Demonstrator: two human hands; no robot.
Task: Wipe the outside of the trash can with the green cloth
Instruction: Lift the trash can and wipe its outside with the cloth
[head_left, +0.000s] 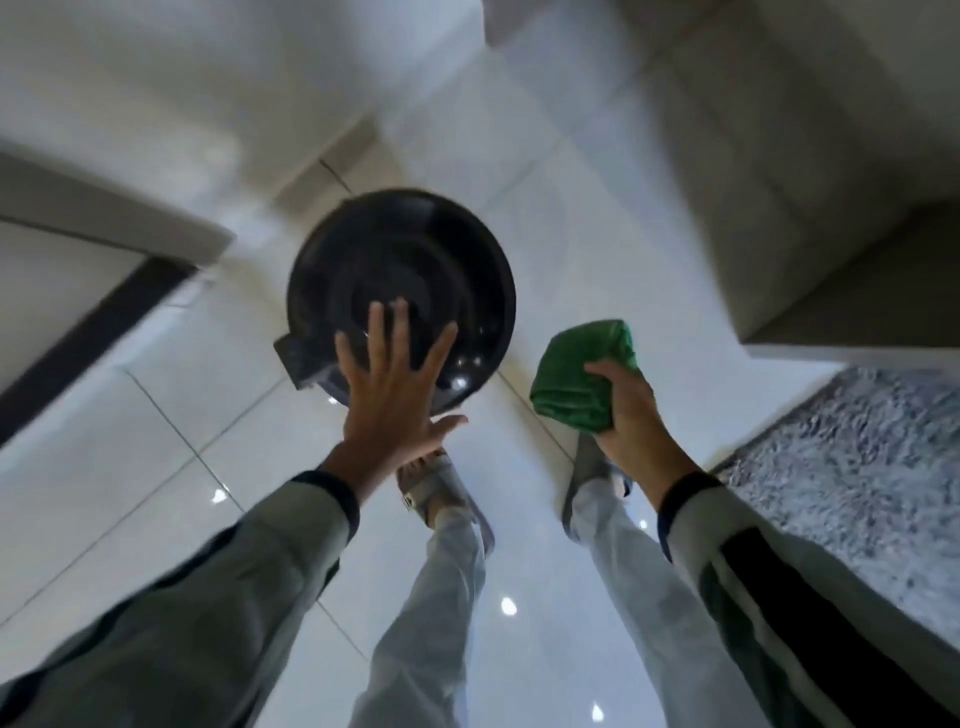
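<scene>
A round black trash can (415, 249) with a domed lid stands on the white tiled floor, seen from above; a pedal or tab (297, 358) sticks out at its lower left. My left hand (395, 395) is spread flat, fingers apart, over the near part of the lid; whether it touches is unclear. My right hand (628, 410) is to the right of the can, apart from it, gripping a bunched green cloth (582, 374).
A grey shaggy rug (862, 478) lies at the right. White cabinets or walls (779, 156) rise behind and to the right of the can. A dark door frame (88, 343) runs at the left. My feet (441, 493) stand just before the can.
</scene>
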